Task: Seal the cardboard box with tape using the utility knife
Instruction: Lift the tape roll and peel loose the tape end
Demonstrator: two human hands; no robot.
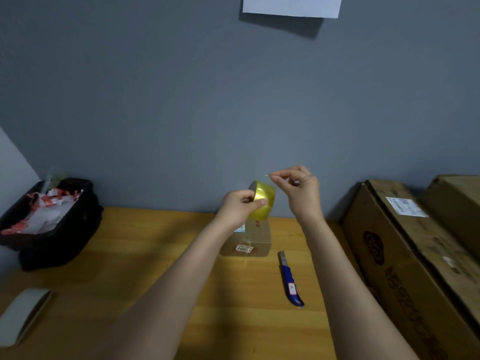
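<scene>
My left hand point(240, 206) grips a roll of yellowish clear tape point(262, 200), held in the air above a small cardboard box point(250, 242). My right hand point(298, 188) is up beside the roll with thumb and forefinger pinched on the loose end of the tape, pulled a short way off the roll. The small box stands on the wooden table point(145, 255) under the roll, with white labels on its front and top. A blue-handled utility knife point(290, 280) lies flat on the table just right of the box, apart from both hands.
A black bin point(49, 224) full of torn paper sits at the back left. Large cardboard boxes point(415, 255) stand along the right edge. A grey empty tape core point(24, 314) lies at the front left. A white sheet point(292, 5) hangs on the grey wall.
</scene>
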